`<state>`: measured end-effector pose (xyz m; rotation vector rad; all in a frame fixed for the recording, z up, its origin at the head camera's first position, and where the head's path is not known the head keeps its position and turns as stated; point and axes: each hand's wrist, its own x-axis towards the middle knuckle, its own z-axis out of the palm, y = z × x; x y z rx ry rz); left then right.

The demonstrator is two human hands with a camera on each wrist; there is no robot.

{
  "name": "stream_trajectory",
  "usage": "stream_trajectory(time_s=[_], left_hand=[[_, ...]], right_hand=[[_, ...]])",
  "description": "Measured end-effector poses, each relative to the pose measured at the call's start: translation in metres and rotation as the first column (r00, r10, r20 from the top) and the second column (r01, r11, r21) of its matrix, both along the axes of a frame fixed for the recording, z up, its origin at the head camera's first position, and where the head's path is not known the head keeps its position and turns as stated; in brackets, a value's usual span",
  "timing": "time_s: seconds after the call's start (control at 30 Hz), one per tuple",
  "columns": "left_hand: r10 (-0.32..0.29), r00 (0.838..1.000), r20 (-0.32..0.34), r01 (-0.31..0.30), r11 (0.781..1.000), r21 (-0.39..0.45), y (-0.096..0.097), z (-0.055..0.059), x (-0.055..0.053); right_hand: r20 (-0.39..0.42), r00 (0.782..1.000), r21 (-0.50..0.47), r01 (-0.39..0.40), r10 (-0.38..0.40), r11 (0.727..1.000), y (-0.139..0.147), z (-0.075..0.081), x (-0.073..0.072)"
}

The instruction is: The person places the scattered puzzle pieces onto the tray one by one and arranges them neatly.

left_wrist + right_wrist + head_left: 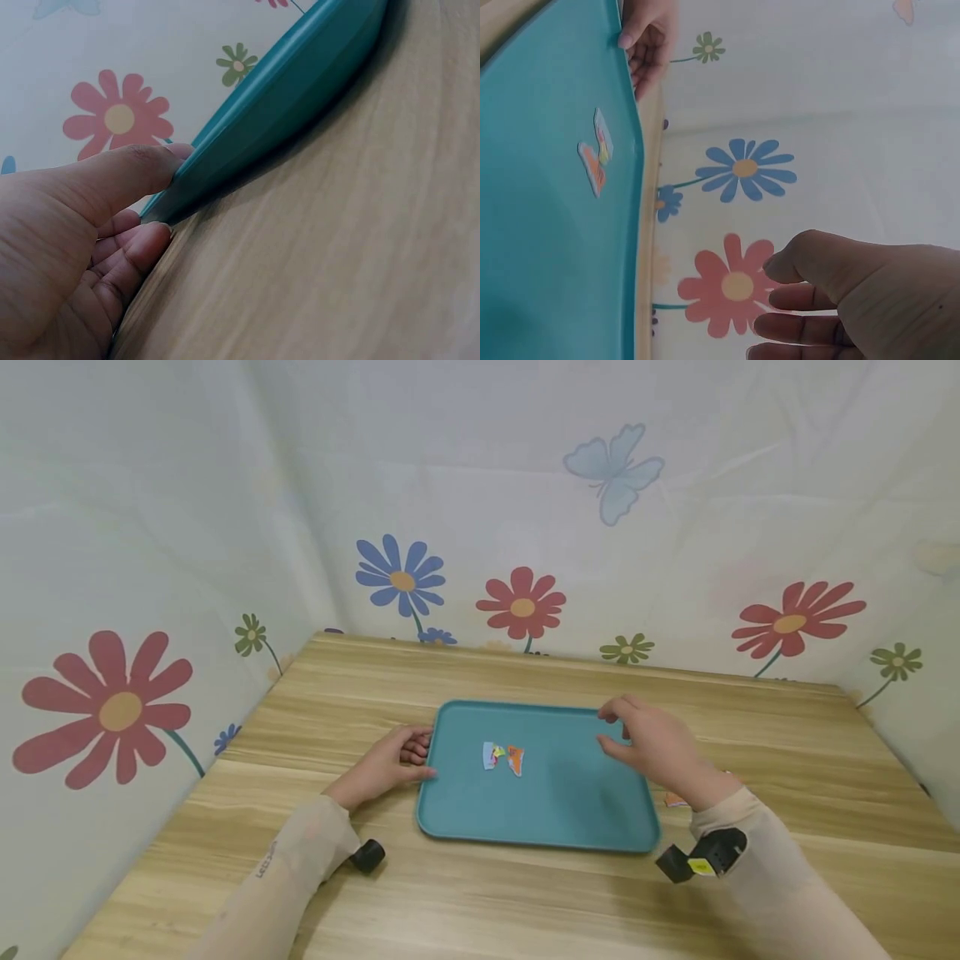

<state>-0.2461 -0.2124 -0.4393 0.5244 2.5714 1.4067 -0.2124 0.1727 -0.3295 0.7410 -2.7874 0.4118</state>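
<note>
A teal tray [487, 814] lies on the wooden table. My left hand [390, 762] holds its left edge, the thumb on the rim and the fingers curled against the side; the left wrist view shows this grip [97, 232] up close. On the tray are two small picture pieces, a pale blue one with yellow and pink [490, 755] and an orange one [516, 761], side by side with their narrow parts facing. Over the tray's right end hovers my right hand [663, 747], fingers loosely bent, thumb apart, nothing between them.
Another orange piece [676, 799] lies on the table [525, 902] right of the tray, partly hidden by the right wrist. A flower-printed white curtain [480, 485] stands behind the table and along its sides. Black cameras [369, 856] are strapped to both wrists.
</note>
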Motion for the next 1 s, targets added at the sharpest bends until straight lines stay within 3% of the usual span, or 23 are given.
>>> stream_trajectory(time_s=[0.27,0.4,1.0], left_hand=[[-0.004,1.000,-0.029,0.004,1.000,-0.007,0.001,0.002,0.000],[-0.014,0.999,-0.042,0.014,1.000,0.001,0.001,0.004,0.001],[0.002,1.000,-0.010,-0.002,1.000,-0.008,0.001,0.002,0.001]], right_hand=[[0.013,1.000,0.040,0.003,-0.004,0.999,0.026,-0.001,0.006],[0.059,0.998,0.068,0.012,-0.016,0.998,0.038,-0.006,0.008],[0.148,0.989,0.120,-0.001,-0.017,0.993,0.077,-0.033,0.015]])
